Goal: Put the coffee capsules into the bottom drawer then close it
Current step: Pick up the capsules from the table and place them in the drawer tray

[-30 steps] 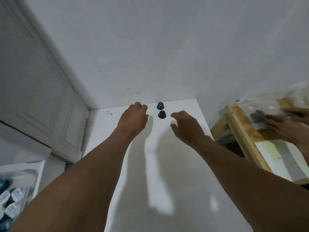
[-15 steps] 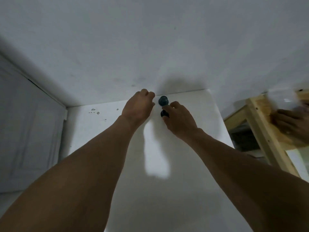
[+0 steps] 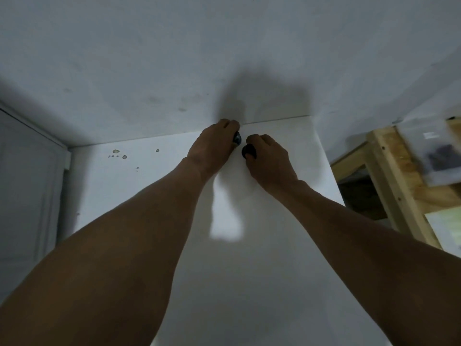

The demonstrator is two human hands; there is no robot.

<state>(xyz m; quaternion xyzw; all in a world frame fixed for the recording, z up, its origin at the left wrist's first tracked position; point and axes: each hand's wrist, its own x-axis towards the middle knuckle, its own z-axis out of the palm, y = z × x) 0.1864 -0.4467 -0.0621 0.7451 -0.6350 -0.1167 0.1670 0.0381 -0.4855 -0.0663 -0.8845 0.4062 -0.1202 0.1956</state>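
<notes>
Two dark coffee capsules sit at the far end of a white cabinet top (image 3: 262, 270), close to the wall. My left hand (image 3: 212, 146) curls its fingers round the farther, bluish capsule (image 3: 237, 139), which shows only partly past the fingers. My right hand (image 3: 270, 161) pinches the nearer black capsule (image 3: 249, 151) between thumb and fingers. Both forearms stretch forward over the top. No drawer is in view.
A white wall (image 3: 224, 58) rises right behind the capsules. A white panelled door (image 3: 27, 196) stands at the left. At the right a wooden frame (image 3: 394, 176) holds a blurred clear bag (image 3: 431, 156) with dark contents. Small marks (image 3: 117, 154) dot the top's far left.
Both hands have reached forward from open and apart to close on the capsules, the left on the farther one, the right on the nearer. The view has moved closer to the wall.
</notes>
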